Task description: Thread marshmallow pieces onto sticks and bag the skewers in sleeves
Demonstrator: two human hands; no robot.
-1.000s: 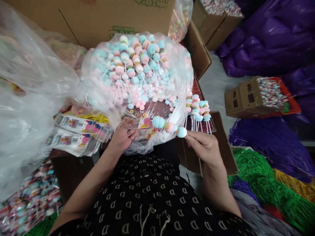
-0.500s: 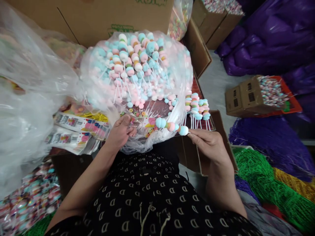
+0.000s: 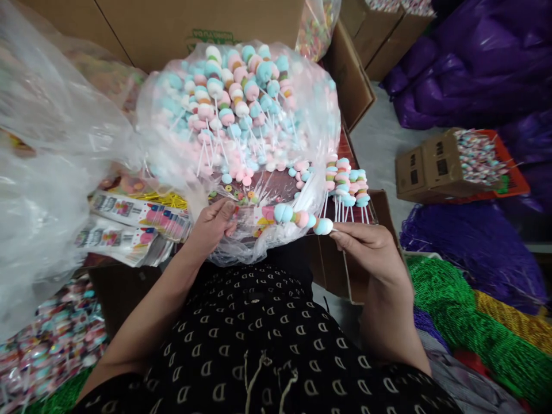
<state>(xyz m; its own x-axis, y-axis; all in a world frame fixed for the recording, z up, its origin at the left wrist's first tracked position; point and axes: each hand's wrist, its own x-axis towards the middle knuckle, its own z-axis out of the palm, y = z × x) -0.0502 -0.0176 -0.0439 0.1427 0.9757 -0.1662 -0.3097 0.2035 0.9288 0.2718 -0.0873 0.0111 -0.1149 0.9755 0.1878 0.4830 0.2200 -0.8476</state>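
My right hand (image 3: 366, 244) pinches the stick end of a candy skewer (image 3: 303, 219), which lies nearly level with blue, white, pink, orange and green pieces on it. Just left of the skewer, my left hand (image 3: 214, 224) is closed on a clear printed wrapper (image 3: 259, 218); the skewer's far end is at the wrapper's right end. Beyond both hands a large clear plastic bag (image 3: 150, 123) holds many candy skewers and loose pastel pieces. More skewers (image 3: 344, 181) lie to the right of the bag. Stacks of printed wrappers (image 3: 125, 238) are left of my left hand.
A cardboard box (image 3: 150, 29) stands behind the bag. Clear plastic (image 3: 43, 190) bulges at the left, above wrapped candies (image 3: 64, 339). An open carton (image 3: 375, 207) is beside my right hand. Farther right are a filled carton (image 3: 431, 167), purple bags (image 3: 466, 63) and green tinsel (image 3: 457, 299).
The view has shifted slightly. Both hands keep their holds, and the skewer and wrapper stay in nearly the same place between them.
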